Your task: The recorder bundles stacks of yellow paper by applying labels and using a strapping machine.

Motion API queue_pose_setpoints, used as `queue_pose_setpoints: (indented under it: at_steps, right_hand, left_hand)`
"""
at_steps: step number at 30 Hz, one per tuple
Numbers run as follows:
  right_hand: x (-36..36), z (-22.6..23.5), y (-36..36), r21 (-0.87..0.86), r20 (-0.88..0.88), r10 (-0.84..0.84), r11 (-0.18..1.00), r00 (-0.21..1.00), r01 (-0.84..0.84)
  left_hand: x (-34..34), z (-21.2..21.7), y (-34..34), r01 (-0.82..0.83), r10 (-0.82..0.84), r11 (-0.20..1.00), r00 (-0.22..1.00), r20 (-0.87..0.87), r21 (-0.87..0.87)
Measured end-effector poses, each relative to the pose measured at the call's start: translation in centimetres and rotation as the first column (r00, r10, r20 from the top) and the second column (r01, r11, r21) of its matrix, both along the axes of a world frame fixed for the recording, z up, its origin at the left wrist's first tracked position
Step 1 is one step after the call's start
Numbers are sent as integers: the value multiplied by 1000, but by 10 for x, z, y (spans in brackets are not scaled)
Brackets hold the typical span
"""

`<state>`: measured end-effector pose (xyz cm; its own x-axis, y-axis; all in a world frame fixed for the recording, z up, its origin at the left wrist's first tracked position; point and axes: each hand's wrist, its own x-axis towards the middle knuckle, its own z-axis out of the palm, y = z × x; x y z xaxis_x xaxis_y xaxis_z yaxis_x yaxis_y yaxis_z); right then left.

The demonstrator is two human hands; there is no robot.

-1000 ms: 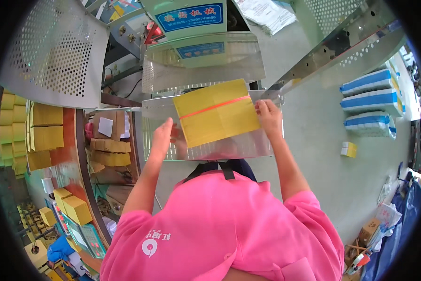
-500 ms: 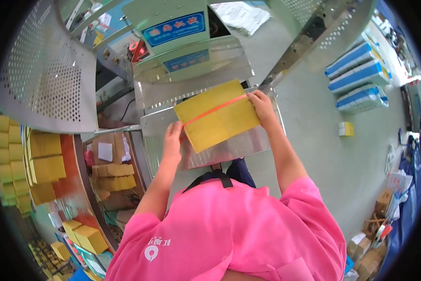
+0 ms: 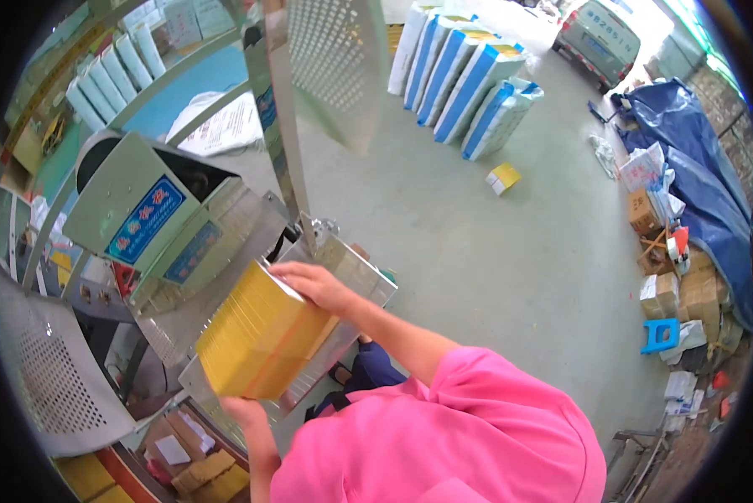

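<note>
Between my hands is a thick bundle of yellow paper (image 3: 263, 331), tilted, with a faint orange band around it. The fingers of my left hand (image 3: 244, 409) press against its lower near end and are partly hidden under it. My right hand (image 3: 316, 285) grips the upper right end, fingers laid over the edge. Under the bundle is the shiny metal table (image 3: 355, 272) of a machine; whether the two touch, I cannot tell. Behind it stands the pale green machine housing (image 3: 125, 197) with a blue label plate.
Perforated metal guards (image 3: 54, 369) flank the machine. White-and-blue wrapped packs (image 3: 469, 92) stand in a row on the floor, with a small yellow block (image 3: 503, 178) near them. Cardboard boxes (image 3: 703, 293), a blue stool (image 3: 660, 335) and a blue tarp (image 3: 687, 159) line the right side. A van (image 3: 599, 42) is parked beyond.
My view and body have turned to the right. The bundle has tilted from lying nearly flat to showing its layered side, still between both hands.
</note>
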<state>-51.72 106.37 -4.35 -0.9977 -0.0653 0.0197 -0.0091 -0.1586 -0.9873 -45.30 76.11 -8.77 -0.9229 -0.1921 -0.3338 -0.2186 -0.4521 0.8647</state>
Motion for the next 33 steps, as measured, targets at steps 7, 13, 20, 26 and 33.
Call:
queue_pose_setpoints:
  at_steps: [7,13,20,26,33]
  right_hand:
    - [32,-72,0,-105,206,-46,992,977,69]
    - [30,-72,24,-84,193,-82,992,978,99]
    - [119,-56,146,-318,588,-85,890,804,327]
    - [262,-90,342,-426,764,-84,680,640,597]
    - [349,-59,547,46,872,-389,668,296,743]
  left_hand:
    - [53,-61,-31,250,-226,951,964,-139,183]
    - [39,-69,30,494,-484,869,864,-136,43]
    - [-32,-53,273,751,-762,648,638,-111,-127]
    - [23,-50,443,873,-893,415,445,68,-256]
    - [71,17,678,839,-755,533,411,511,114]
